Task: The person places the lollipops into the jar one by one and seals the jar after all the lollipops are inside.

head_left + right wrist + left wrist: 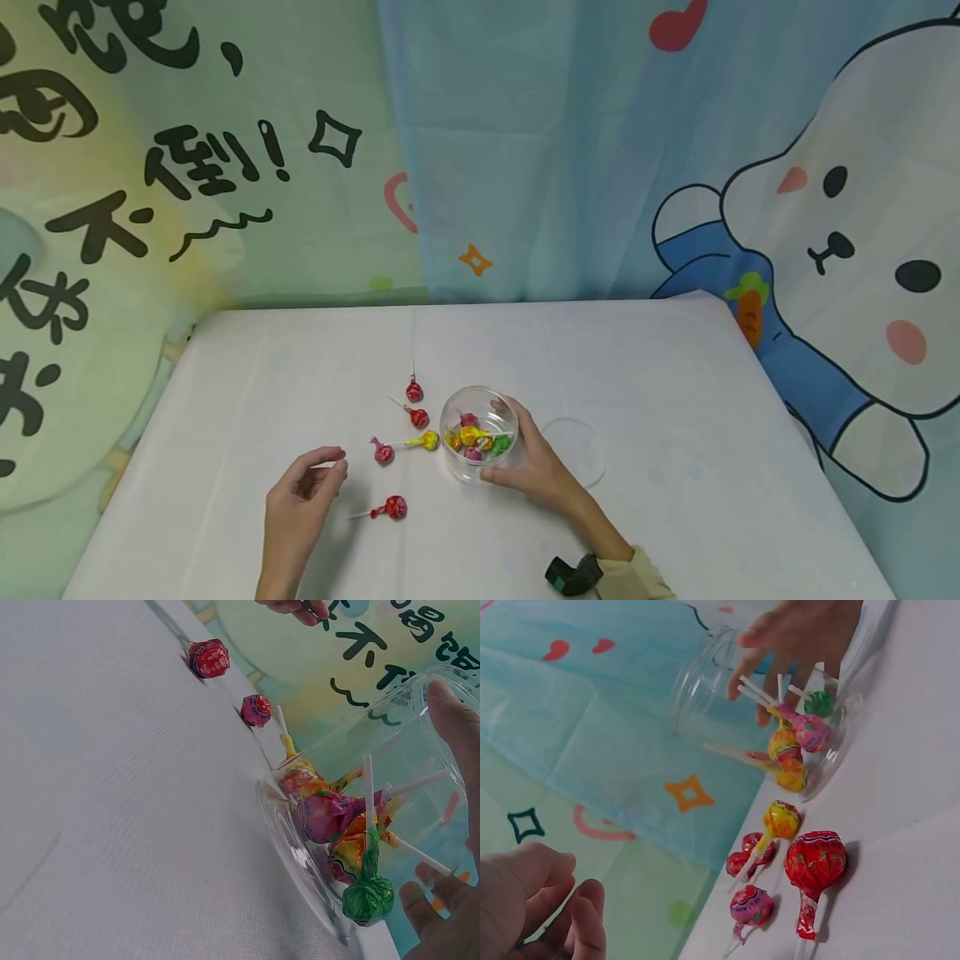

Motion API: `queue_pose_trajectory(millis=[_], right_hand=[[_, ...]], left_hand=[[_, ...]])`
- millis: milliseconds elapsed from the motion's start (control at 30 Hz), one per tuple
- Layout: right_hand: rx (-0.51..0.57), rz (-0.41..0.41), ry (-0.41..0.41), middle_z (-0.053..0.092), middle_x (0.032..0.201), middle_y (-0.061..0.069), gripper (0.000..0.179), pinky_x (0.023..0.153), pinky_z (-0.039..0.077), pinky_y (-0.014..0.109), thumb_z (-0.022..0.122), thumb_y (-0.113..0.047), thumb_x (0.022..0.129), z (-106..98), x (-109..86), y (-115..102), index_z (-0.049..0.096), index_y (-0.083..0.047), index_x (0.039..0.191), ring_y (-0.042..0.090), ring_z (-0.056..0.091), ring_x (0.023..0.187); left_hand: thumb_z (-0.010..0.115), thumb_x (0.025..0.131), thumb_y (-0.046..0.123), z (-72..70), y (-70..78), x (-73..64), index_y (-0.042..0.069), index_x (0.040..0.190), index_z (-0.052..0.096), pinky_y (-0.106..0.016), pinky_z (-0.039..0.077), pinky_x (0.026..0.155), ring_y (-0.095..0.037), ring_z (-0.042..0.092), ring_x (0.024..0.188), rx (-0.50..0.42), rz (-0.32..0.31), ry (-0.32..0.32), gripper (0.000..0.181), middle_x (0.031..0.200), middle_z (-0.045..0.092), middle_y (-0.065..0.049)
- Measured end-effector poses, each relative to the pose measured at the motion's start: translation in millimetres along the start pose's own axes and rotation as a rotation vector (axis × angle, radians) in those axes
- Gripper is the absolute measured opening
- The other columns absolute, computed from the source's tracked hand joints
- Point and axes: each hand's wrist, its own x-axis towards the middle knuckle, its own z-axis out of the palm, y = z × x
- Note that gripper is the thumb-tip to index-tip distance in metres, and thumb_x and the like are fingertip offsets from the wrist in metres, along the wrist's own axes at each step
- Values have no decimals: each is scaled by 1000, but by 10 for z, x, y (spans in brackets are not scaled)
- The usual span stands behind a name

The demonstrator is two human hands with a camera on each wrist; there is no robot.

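Observation:
My right hand (536,462) grips a clear jar (452,475) from its right side, thumb near the front and fingers around the back. Inside are several wrapped lollipops, among them a green lollipop (367,900) and a pink lollipop (812,733). Left of the jar, loose on the cloth, lie a yellow lollipop (430,440), a purple-pink lollipop (384,454) and several red ones. The nearest red lollipop (395,507) lies apart from the others, its stick pointing left. Above the table at the left, my left hand (303,508) holds nothing, its fingers loosely bent.
A clear round lid (602,454) lies flat to the right of the jar. White cloth (712,483) covers the table. Behind it hangs a printed curtain (525,167) with a cartoon bear. A black band (573,575) shows by my right sleeve (637,577).

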Motion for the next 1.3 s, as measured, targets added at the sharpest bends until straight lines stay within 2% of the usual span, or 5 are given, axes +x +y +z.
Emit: queue_pose_trajectory(millis=[200, 467, 833, 1100, 1300], right_hand=[[-3, -16, 3, 28, 159, 11, 99, 115, 15, 67, 82, -21, 75, -4, 2, 17, 19, -14, 152, 36, 21, 149], [8, -29, 3, 31, 158, 11, 100, 114, 14, 68, 82, -22, 75, -2, -2, 23, 20, -16, 152, 36, 22, 149], [-16, -69, 19, 33, 157, 10, 101, 113, 17, 68, 82, -25, 74, -12, -9, 51, 19, -17, 153, 37, 25, 147], [-5, -77, 13, 33, 157, 10, 99, 113, 15, 69, 81, -24, 75, -13, -8, 46, 19, -18, 152, 37, 24, 147], [-1, -66, 11, 33, 157, 11, 100, 113, 15, 69, 81, -23, 75, -4, -4, 44, 19, -17, 153, 37, 24, 148]], left_hand=[[72, 88, 19, -25, 38, -51, 13, 105, 71, -16, 49, 61, -4, 63, 72, 29, -89, -27, 18, 91, 72, -2], [73, 86, 12, -15, -100, -249, 13, 101, 71, -16, 50, 60, 1, 59, 67, 170, -89, -53, 15, 90, 72, -6], [74, 84, 8, -17, -344, -442, 9, 98, 71, -18, 46, 53, -1, 56, 59, 198, -166, 18, 14, 79, 71, -4], [77, 80, 7, 5, -381, -401, 10, 97, 71, -16, 47, 57, 4, 53, 60, 341, -9, -33, 18, 86, 71, -3], [76, 82, 11, 63, -395, -343, 12, 103, 69, -16, 44, 59, 1, 48, 64, 419, -2, -164, 22, 82, 64, 3]])
